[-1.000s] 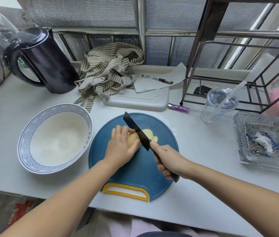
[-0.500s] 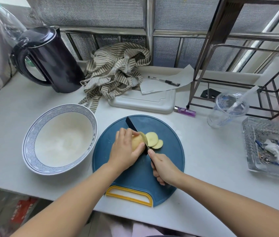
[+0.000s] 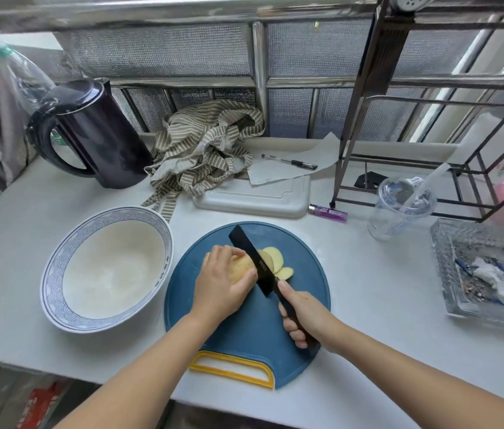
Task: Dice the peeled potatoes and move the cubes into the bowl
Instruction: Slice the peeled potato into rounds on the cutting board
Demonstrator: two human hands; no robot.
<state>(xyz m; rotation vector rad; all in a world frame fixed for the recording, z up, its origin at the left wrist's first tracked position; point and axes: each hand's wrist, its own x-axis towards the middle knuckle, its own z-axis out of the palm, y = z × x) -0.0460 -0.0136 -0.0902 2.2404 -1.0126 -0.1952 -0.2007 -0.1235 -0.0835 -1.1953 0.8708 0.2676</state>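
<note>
A peeled potato (image 3: 241,267) lies on the round blue cutting board (image 3: 250,329). My left hand (image 3: 219,283) grips it from the left, fingers curled over its top. My right hand (image 3: 303,317) holds the handle of a black knife (image 3: 252,257), whose blade stands raised against the potato's cut right end. A few round potato slices (image 3: 277,262) lie just right of the blade. The white bowl (image 3: 59,264) with a blue patterned rim stands left of the board and holds no potato.
A black kettle (image 3: 102,134) and a striped cloth (image 3: 204,150) sit at the back left. A white board (image 3: 253,199) with paper and pen, a purple lighter (image 3: 328,213), a plastic cup (image 3: 399,205), a metal rack (image 3: 414,119) and a glass tray (image 3: 485,274) lie behind and to the right.
The blade went down through the potato half a second ago and now stands lifted again beside the cut end. One more slice lies with the others. My left hand keeps its grip.
</note>
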